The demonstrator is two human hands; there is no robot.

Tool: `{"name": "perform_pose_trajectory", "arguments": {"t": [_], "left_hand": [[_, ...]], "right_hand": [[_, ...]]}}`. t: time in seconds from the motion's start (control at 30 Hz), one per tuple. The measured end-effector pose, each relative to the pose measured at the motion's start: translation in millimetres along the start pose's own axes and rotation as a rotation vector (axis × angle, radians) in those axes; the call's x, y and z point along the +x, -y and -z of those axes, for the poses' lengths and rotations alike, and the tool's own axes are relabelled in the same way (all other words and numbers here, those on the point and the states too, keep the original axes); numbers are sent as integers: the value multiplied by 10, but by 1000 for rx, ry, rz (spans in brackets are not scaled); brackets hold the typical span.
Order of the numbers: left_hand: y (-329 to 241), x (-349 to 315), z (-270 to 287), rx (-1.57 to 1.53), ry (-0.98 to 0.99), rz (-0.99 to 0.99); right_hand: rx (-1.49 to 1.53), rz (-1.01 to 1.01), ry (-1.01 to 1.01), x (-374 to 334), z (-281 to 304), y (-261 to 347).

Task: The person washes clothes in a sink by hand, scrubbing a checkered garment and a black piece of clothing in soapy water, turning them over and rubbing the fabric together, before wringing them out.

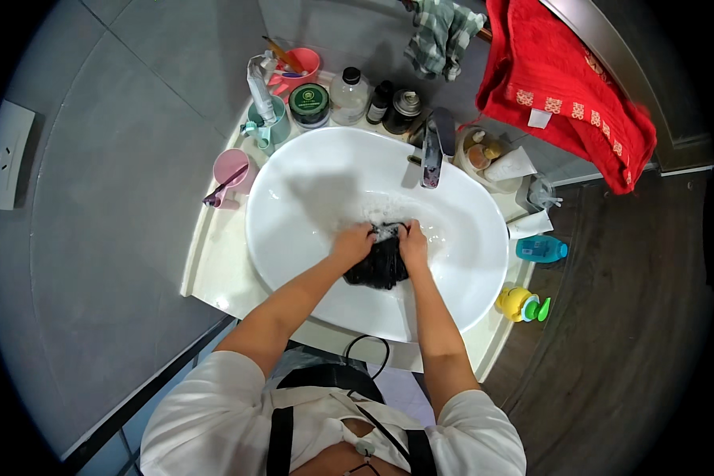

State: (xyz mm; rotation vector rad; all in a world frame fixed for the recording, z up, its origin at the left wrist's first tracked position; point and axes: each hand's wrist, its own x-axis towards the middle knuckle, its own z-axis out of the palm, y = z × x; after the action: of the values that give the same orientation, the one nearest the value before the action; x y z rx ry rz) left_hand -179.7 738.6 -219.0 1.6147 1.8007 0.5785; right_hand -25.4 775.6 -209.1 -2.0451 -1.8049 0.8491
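Observation:
A wet black cloth (379, 266) lies in the white oval sink (293, 186), with white suds along its far edge. My left hand (352, 244) is closed on its upper left part, and my right hand (412, 247) grips the upper right. Between the two hands the cloth's edge is bunched up and foamy. Fingertips of both hands are partly hidden by the fabric and suds. What kind of garment or cloth this is, I cannot make out. The faucet (432, 151) stands beyond my hands at the back right of the sink.
Left of the sink stand a pink cup (232, 168) and a teal cup (271, 127). Behind it are a red cup (305, 62), a green-lidded jar (309, 105) and a clear bottle (349, 99). A blue bottle (539, 249) and yellow pump bottle (517, 304) line the right edge. A red towel (551, 87) hangs above.

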Motion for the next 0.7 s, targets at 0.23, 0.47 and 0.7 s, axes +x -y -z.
{"name": "perform_pose_trajectory", "arguments": {"t": [0.23,0.47,0.7], "left_hand": [[-27,-185,-360,-1013,878,650],[28,-44,54,72,180,212],[43,101,245,210,97,233]], "right_hand": [[-507,58,359,157,573,145],[-342,541,223,92,-86,-71],[-358,636,160,121,-513,188]]}}
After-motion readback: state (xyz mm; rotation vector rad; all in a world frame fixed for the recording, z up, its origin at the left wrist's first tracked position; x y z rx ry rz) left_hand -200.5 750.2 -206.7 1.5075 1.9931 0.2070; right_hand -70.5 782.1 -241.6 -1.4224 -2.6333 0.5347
